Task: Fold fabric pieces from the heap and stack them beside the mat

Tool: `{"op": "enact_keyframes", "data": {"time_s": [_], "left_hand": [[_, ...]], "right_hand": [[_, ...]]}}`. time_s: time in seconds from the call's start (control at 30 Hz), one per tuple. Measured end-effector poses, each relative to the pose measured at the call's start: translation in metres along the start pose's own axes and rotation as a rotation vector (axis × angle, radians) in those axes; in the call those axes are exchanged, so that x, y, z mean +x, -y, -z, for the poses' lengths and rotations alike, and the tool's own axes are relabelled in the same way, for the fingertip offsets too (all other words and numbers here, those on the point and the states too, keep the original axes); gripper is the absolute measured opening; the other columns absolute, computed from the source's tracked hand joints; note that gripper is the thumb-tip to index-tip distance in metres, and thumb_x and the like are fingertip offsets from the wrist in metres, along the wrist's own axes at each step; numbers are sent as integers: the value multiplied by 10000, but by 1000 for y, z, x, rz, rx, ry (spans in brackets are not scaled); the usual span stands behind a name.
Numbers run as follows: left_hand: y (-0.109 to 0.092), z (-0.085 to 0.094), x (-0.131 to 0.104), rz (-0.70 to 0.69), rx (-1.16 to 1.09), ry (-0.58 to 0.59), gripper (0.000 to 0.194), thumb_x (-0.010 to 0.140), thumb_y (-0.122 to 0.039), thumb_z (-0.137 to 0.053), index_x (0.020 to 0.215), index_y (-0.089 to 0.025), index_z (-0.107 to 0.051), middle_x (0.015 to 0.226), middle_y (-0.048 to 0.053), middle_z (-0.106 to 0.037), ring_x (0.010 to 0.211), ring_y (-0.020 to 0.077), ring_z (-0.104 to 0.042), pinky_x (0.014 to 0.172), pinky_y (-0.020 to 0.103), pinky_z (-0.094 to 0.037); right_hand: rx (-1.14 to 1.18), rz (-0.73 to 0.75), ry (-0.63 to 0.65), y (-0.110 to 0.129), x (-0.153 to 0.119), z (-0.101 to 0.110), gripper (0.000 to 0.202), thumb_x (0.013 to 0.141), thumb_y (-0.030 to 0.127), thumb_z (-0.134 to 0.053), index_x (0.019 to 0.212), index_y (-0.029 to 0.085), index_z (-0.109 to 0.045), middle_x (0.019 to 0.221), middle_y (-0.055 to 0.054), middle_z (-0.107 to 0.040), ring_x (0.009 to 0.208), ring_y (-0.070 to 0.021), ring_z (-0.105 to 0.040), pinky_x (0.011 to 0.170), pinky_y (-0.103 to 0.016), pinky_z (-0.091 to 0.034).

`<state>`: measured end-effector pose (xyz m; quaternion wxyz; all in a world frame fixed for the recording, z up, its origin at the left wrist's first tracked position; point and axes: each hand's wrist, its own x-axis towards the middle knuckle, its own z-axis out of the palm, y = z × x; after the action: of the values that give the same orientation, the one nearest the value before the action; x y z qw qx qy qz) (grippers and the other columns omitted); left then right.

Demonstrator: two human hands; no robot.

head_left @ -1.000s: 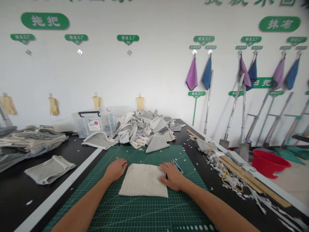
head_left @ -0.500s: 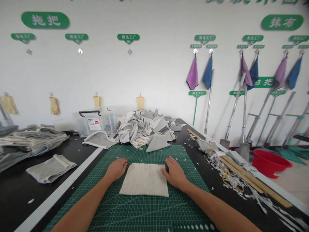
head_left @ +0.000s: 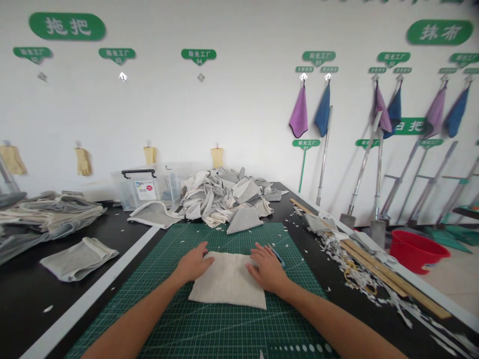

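A cream cloth piece (head_left: 230, 281), roughly rectangular, lies flat on the green cutting mat (head_left: 209, 329). My left hand (head_left: 194, 263) rests on its upper left corner, thumb on the fabric and fingers apart. On the upper right corner lies my right hand (head_left: 268, 268), its fingers spread. Just beyond that hand a blue-handled tool (head_left: 278, 257) is partly visible; the rest of it is hidden by the hand.
Behind the mat is a heap of grey and cream cloths (head_left: 228, 197) beside a clear plastic box (head_left: 144, 189). Folded cloths (head_left: 48, 214) are at left. Wooden strips (head_left: 377, 269), fabric scraps (head_left: 337, 249) and yellow-handled scissors (head_left: 352, 275) lie at right.
My left hand has moved right onto the cloth's corner. My right hand has shifted slightly left over the cloth, and the blue-handled tool now shows beside it. The cloth has turned and shifted slightly right.
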<state>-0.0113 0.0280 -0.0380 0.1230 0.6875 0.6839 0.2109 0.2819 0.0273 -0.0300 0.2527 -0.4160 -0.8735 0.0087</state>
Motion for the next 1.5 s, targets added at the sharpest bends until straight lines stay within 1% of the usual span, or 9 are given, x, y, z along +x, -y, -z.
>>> {"op": "enact_keyframes", "data": {"time_s": [0.2, 0.3, 0.53, 0.7, 0.8, 1.03, 1.17, 1.37, 1.5], "left_hand": [[6, -1, 5, 79, -24, -36, 672, 753, -505, -468, 1315, -159, -340, 1164, 106, -575, 994, 224, -563, 813, 288, -400], [-1, -1, 0, 29, 54, -60, 661, 766, -481, -455, 1321, -141, -342, 1178, 115, -562, 1054, 241, -525, 871, 319, -376], [-40, 8, -35, -430, 131, -47, 511, 780, -420, -475, 1237, -191, -483, 1269, 91, -495, 1183, 239, -409, 1014, 373, -263], [-69, 18, -63, -824, 143, 210, 727, 667, -569, -570, 1288, -224, -420, 1257, 88, -508, 1158, 259, -442, 1059, 434, -182], [-76, 14, -69, -863, 204, 206, 748, 672, -573, -562, 1299, -197, -401, 1276, 108, -491, 1174, 269, -430, 1071, 456, -140], [-74, -1, -68, -960, 371, 68, 396, 815, -197, -396, 1200, -181, -488, 1066, 99, -621, 1108, 216, -488, 1069, 443, -138], [-78, -7, -69, -856, 390, 35, 420, 773, -229, -453, 1187, -173, -491, 1081, 112, -609, 1102, 246, -481, 1058, 480, -130], [-78, -18, -67, -599, 365, 62, 403, 768, -180, -409, 1157, -186, -516, 1099, 130, -601, 964, 276, -557, 824, 433, -403], [-74, -14, -64, -460, 271, 16, 424, 797, -198, -372, 1199, -220, -504, 1042, 98, -639, 865, 253, -599, 784, 393, -421]], "right_hand": [[22, -12, 101, -4, 1, -5, 342, 832, 375, -435, 1052, 159, -584, 1113, -91, -589, 1200, -236, -391, 1010, -351, -229], [23, -47, 130, -4, 1, -5, 377, 825, 384, -437, 1102, 155, -550, 1120, -105, -575, 1122, -229, -455, 960, -331, -289], [-12, -102, 103, -2, 2, -6, 463, 796, 375, -474, 1204, 155, -472, 1156, -118, -548, 1086, -253, -463, 923, -358, -311], [-40, -138, 77, 0, 0, -10, 420, 808, 352, -458, 1178, 156, -490, 1142, -118, -553, 1078, -254, -457, 923, -361, -300], [-38, -142, 66, 0, -1, -11, 399, 807, 348, -460, 1153, 154, -503, 1122, -116, -558, 1061, -247, -466, 915, -350, -305], [-15, -164, 51, 1, 0, -11, 330, 807, 324, -455, 1079, 158, -541, 1060, -108, -579, 1012, -234, -495, 892, -339, -320], [-1, -199, 49, 2, -1, -12, 328, 809, 322, -449, 1085, 170, -542, 1091, -103, -576, 1046, -235, -488, 925, -363, -295], [54, -287, 46, 4, -2, -12, 361, 835, 388, -425, 1131, 205, -523, 1142, -100, -573, 1092, -261, -480, 996, -500, -165], [235, -358, -8, -1, 1, -11, 482, 888, 512, -245, 1123, 205, -533, 1144, -102, -577, 1109, -256, -477, 1010, -495, -181]]}}
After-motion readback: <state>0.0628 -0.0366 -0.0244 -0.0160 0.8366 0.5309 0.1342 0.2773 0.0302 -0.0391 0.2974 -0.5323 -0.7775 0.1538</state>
